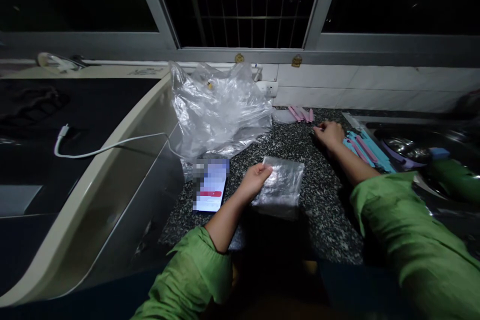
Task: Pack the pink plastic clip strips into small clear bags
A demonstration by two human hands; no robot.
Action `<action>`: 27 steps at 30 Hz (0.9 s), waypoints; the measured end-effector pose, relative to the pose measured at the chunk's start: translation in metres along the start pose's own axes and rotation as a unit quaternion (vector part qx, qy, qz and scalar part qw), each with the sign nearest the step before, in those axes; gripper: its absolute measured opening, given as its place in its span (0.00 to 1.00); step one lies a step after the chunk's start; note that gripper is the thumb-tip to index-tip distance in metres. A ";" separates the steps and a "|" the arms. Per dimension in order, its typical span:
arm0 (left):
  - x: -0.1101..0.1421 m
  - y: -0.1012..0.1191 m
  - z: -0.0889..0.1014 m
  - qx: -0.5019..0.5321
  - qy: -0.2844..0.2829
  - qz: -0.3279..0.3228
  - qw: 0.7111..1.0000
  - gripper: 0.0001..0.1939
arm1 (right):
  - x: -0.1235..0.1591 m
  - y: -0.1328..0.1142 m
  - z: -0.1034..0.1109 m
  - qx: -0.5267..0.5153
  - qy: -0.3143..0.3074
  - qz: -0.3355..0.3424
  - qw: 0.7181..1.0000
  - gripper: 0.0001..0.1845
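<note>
My left hand (255, 178) is closed on the left edge of a small clear plastic pouch (280, 187) that lies on the dark speckled counter (322, 200). My right hand (329, 133) rests further back on the counter with its fingers curled, beside a row of blue and pink plastic strips (365, 151). Whether it pinches one of them is hidden. Both arms wear green sleeves.
A big crumpled clear plastic bag (219, 107) stands at the back left. A lit phone (210, 185) lies left of the pouch. More pink strips (301, 113) lie near the wall. A steel sink (420, 147) is at the right. A white cable (108, 146) crosses the appliance (75, 160) on the left.
</note>
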State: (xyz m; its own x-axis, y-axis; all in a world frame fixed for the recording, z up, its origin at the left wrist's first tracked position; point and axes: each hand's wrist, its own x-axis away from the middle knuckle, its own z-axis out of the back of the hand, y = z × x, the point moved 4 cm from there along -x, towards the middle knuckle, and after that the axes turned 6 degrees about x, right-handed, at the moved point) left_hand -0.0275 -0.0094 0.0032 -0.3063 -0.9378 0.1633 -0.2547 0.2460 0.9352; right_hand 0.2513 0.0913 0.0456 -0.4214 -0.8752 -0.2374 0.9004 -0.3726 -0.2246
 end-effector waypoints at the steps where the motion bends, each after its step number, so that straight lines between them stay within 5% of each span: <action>1: -0.001 0.001 0.001 0.003 0.006 -0.008 1.000 0.21 | 0.013 -0.004 -0.001 -0.074 -0.010 0.042 0.996 0.16; 5: -0.002 0.002 0.003 0.028 0.014 -0.025 0.999 0.22 | 0.085 -0.013 -0.004 -0.345 -0.132 0.141 0.919 0.20; 10: -0.002 0.002 0.004 0.023 0.027 -0.057 0.998 0.22 | 0.155 -0.019 0.000 -0.376 -0.243 0.192 0.873 0.19; 18: 0.002 0.007 0.004 -0.033 -0.009 -0.065 0.997 0.23 | 0.160 -0.021 -0.010 -0.419 -0.196 0.150 0.874 0.17; 27: 0.001 0.008 0.005 -0.126 -0.012 -0.057 0.990 0.05 | 0.161 -0.016 -0.008 -0.447 -0.186 0.116 0.867 0.13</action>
State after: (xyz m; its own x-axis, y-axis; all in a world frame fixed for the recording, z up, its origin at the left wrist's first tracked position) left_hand -0.0350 -0.0074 0.0093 -0.3104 -0.9494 0.0469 -0.0526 0.0664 0.9964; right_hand 0.1684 -0.0408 0.0039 -0.0261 -0.9957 -0.0893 0.4421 0.0686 -0.8944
